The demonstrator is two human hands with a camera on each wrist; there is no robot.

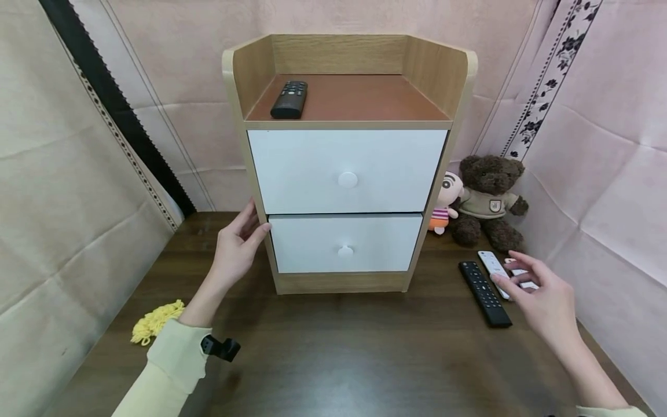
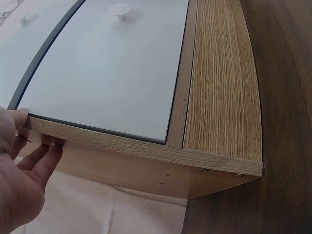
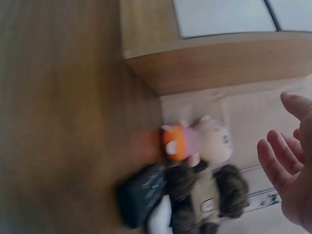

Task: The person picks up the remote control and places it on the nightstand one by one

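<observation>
A small wooden cabinet [image 1: 341, 284] with two white drawers stands on the table, both drawers closed. My left hand [image 1: 237, 246] grips its left front edge, thumb at the front and fingers against the side panel [image 2: 122, 165]. On the cabinet's top shelf lies a dark remote control [image 1: 289, 99]. My right hand [image 1: 544, 295] is over the table at the right, fingers loosely bent and nothing in them. Beneath and beside it lie a black remote control [image 1: 484, 294] and a white remote control [image 1: 491, 265]. Another white object [image 1: 527, 284] is mostly hidden behind the fingers.
A brown teddy bear [image 1: 490, 197] and a small pink-and-orange doll [image 1: 444, 202] sit right of the cabinet. Yellow stringy material [image 1: 156, 321] lies at the table's left, partly behind my left forearm. Fabric curtains [image 1: 609, 174] enclose the back and sides.
</observation>
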